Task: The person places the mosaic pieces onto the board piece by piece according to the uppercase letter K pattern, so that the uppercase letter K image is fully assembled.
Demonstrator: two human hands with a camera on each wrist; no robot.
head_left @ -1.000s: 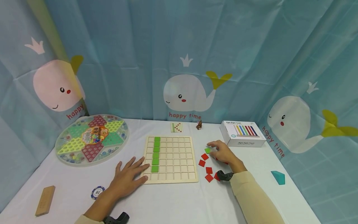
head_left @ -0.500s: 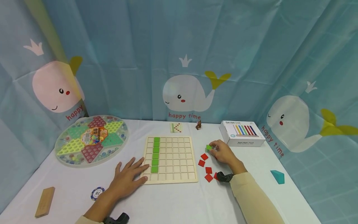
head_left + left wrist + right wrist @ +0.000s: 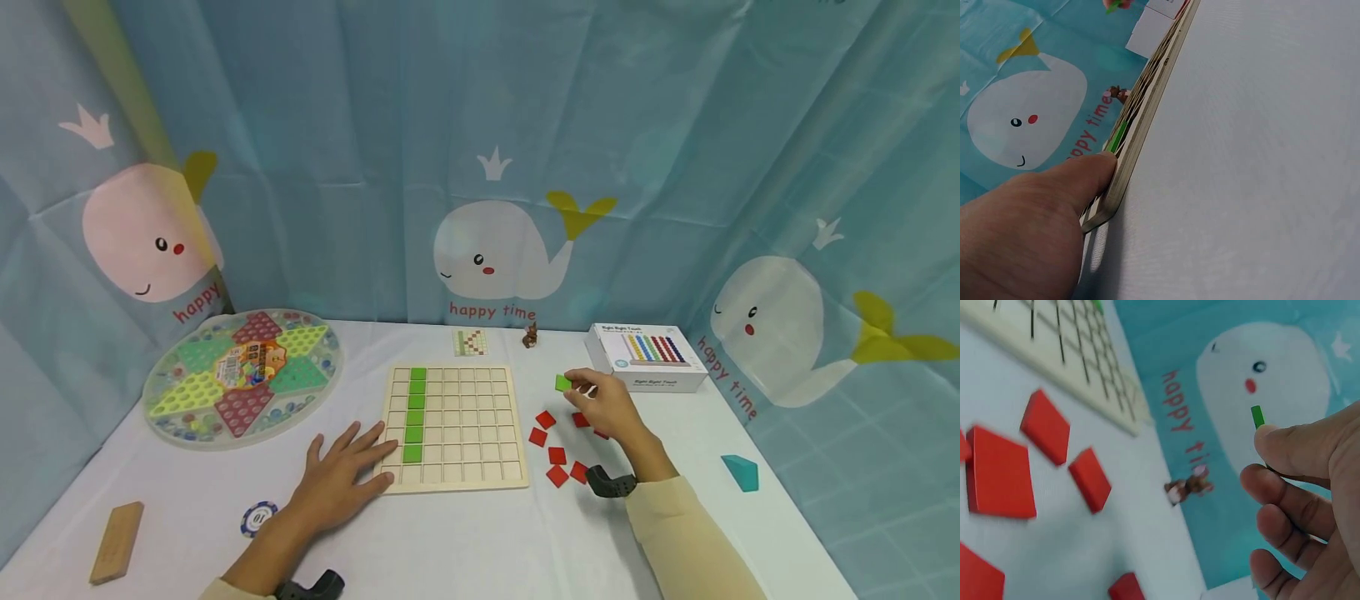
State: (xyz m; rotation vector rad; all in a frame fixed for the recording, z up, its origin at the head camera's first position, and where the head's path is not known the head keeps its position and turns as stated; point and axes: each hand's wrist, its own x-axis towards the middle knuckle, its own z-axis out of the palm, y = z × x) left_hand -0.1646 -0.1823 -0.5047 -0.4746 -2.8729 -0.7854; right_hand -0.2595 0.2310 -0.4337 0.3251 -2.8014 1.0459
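Observation:
A small green square tile (image 3: 562,382) is pinched between the thumb and index finger of my right hand (image 3: 606,404), raised above the table right of the wooden grid board (image 3: 472,487). In the right wrist view the same green tile (image 3: 1258,416) shows edge-on past the thumb, the other fingers loosely bent. Several green tiles (image 3: 414,434) fill one column near the board's left side. My left hand (image 3: 341,483) lies spread flat with fingertips on the board's left edge; in the left wrist view its thumb rests at the board's corner. Several red tiles (image 3: 557,456) lie loose below my right hand.
A printed pattern card (image 3: 470,342) and a small brown figurine (image 3: 530,336) stand behind the board. A white box (image 3: 647,358) is back right, a teal block (image 3: 741,472) farther right. At left are a round Chinese checkers board (image 3: 243,379), a poker chip (image 3: 258,518) and a wooden block (image 3: 117,542).
My right hand has taken hold of the green tile and lifted it off the table, uncovering red tiles beneath. My left hand has stayed on the board.

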